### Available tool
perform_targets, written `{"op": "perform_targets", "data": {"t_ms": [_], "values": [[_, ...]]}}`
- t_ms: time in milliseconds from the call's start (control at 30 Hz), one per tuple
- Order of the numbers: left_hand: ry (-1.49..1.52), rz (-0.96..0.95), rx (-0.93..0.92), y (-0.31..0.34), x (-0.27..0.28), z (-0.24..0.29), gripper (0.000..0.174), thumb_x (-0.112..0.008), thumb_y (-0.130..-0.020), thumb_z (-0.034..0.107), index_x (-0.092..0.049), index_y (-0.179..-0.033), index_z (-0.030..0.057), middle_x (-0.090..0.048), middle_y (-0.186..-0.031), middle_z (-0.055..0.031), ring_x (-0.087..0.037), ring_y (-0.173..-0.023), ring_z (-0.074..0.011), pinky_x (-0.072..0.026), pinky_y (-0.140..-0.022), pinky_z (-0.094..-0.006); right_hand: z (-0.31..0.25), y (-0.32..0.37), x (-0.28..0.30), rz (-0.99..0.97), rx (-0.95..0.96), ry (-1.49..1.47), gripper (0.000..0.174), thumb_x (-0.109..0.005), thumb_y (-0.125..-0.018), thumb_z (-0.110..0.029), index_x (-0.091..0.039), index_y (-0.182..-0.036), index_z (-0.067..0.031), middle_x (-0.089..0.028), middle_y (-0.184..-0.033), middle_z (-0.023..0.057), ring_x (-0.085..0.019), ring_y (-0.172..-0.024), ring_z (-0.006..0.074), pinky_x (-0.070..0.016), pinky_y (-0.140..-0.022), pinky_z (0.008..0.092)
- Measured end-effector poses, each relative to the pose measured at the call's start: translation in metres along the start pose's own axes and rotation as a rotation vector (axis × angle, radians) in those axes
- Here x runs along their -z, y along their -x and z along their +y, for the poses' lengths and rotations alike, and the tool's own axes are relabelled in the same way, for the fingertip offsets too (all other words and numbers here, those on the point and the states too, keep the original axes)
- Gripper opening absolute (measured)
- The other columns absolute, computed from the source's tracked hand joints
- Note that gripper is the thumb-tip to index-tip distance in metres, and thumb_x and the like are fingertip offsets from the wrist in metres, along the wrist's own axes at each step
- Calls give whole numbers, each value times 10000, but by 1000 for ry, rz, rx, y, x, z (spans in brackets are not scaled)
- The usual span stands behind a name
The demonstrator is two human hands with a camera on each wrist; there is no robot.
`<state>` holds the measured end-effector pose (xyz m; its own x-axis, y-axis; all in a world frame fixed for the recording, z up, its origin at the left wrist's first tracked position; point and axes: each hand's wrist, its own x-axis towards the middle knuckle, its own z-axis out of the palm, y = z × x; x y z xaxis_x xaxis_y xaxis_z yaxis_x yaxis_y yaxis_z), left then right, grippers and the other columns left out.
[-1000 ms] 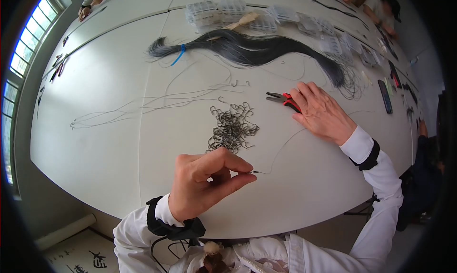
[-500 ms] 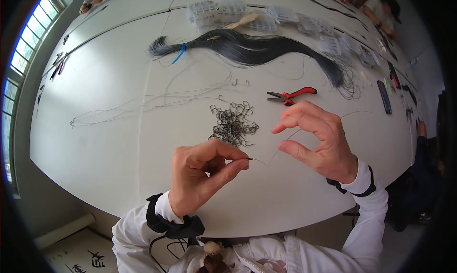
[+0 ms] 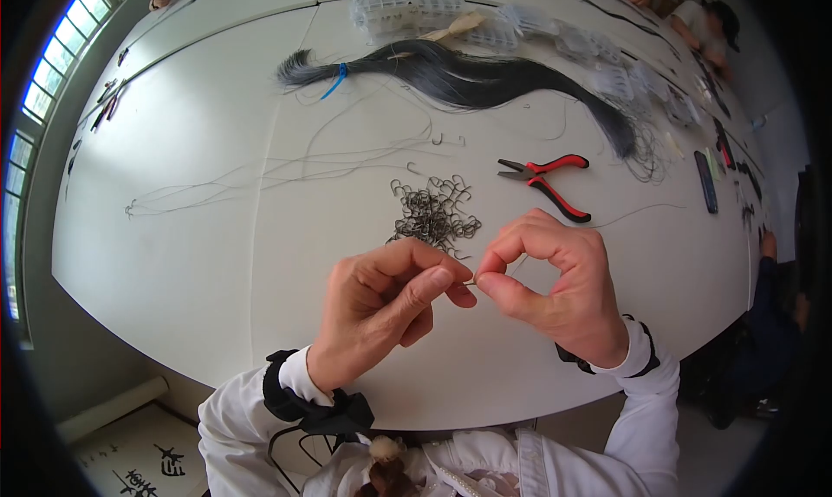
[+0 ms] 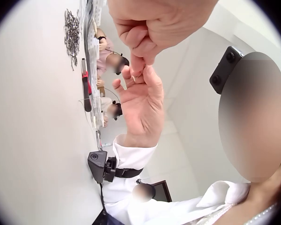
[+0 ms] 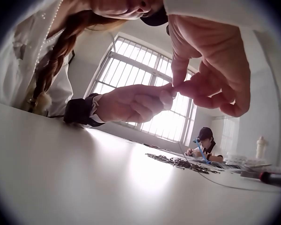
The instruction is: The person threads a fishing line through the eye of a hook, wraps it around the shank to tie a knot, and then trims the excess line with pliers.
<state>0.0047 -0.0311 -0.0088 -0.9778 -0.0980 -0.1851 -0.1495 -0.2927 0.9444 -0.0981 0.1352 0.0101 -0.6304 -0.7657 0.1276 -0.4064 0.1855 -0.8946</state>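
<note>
In the head view the left hand (image 3: 386, 302) and the right hand (image 3: 559, 285) meet fingertip to fingertip, just below a pile of dark hooks (image 3: 436, 209). Between them the left thumb and fingers pinch a small dark piece, mostly hidden by the fingertips. At its other end the right thumb and index finger pinch, with a thin line (image 3: 637, 209) running off to the right on the table. Both wrist views show the fingertips together; the piece itself is too small to make out there. Red-handled pliers (image 3: 555, 181) lie spread above the right hand, untouched.
Across the white table (image 3: 173, 280) lies a dark fibre bundle (image 3: 468, 77) with a blue tie (image 3: 334, 81). Clear plastic boxes (image 3: 381, 16) stand behind it. Thin looped lines (image 3: 286, 168) spread at the left; a phone-like dark object (image 3: 706, 181) lies right. Other people sit at far edges.
The right hand has let go of the pliers, come down and left, and met the left hand's fingertips, where its thumb and index finger have closed. The pliers stay on the table.
</note>
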Motion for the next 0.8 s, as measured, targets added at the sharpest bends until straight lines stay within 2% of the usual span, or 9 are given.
{"op": "perform_targets", "data": {"t_ms": [67, 167, 233, 267, 333, 567, 633, 767, 800], "values": [[97, -11, 53, -2, 0, -1, 95, -600, -894, 72, -585, -902, -22, -665, -773, -115, -430, -437, -28, -330, -390, -175, 1, 0, 1, 4, -49, -50, 54, -658, -723, -39, -641, -770, -21, -638, -711, 44, -553, -727, 147, -444, -685, 278], [75, -1, 0, -1, 1, -5, 98, -603, -888, 65, -582, -907, -29, -663, -785, -125, -423, -419, -29, -322, -373, -173, 0, 0, 2, 14, -142, -138, 68, -661, -732, -59, -644, -780, -14, -633, -700, 47, -552, -732, 139, -440, -702, 277], [-51, -35, -75, 1, 4, -9, 136, -650, -874, 112, -618, -899, -18, -659, -808, -62, -451, -460, -21, -317, -405, -161, 0, 0, 2, -6, -115, -101, 71, -662, -727, -58, -653, -788, -22, -637, -702, 42, -551, -733, 139, -442, -702, 275], [-52, -36, -73, 1, 3, -9, 136, -650, -874, 112, -618, -899, -18, -659, -808, -62, -451, -460, -21, -317, -405, -161, 0, 0, 2, -5, -117, -103, 71, -662, -727, -58, -653, -788, -22, -637, -702, 42, -551, -733, 139, -442, -702, 275], [-149, -40, -116, 2, 3, -7, 95, -605, -875, 41, -578, -884, -49, -664, -791, -138, -436, -422, -31, -342, -369, -169, 0, 0, 2, -26, -62, -43, 68, -667, -715, -57, -651, -778, -39, -640, -702, 30, -551, -728, 145, -446, -691, 277], [-117, 4, -125, 4, -1, -3, 86, -592, -884, 31, -586, -839, -41, -664, -761, -134, -481, -421, -48, -394, -369, -174, -2, 1, 0, 23, 73, 102, 88, -685, -677, -36, -639, -747, -63, -635, -699, 12, -548, -718, 173, -456, -644, 285], [-119, 32, -141, 5, -1, -3, 85, -579, -890, 21, -581, -829, -38, -661, -742, -131, -504, -420, -59, -402, -365, -176, -3, 1, -1, 34, 132, 149, 84, -689, -691, -4, -634, -746, -35, -625, -728, 25, -546, -746, 172, -439, -690, 281], [-170, 83, -170, 7, -1, -2, 82, -579, -885, 4, -576, -813, -35, -659, -734, -126, -511, -419, -64, -409, -364, -179, -4, 0, -2, 30, 138, 127, 122, -715, -674, -11, -645, -769, -44, -625, -738, 18, -545, -760, 187, -443, -701, 294], [-189, 89, -189, 8, 0, -4, 59, -598, -876, 5, -590, -827, -27, -663, -746, -94, -528, -438, -58, -400, -378, -181, -5, 0, -2, 36, 150, 141, 144, -728, -659, -19, -653, -776, -56, -633, -745, 17, -552, -759, 191, -454, -668, 291]]}}
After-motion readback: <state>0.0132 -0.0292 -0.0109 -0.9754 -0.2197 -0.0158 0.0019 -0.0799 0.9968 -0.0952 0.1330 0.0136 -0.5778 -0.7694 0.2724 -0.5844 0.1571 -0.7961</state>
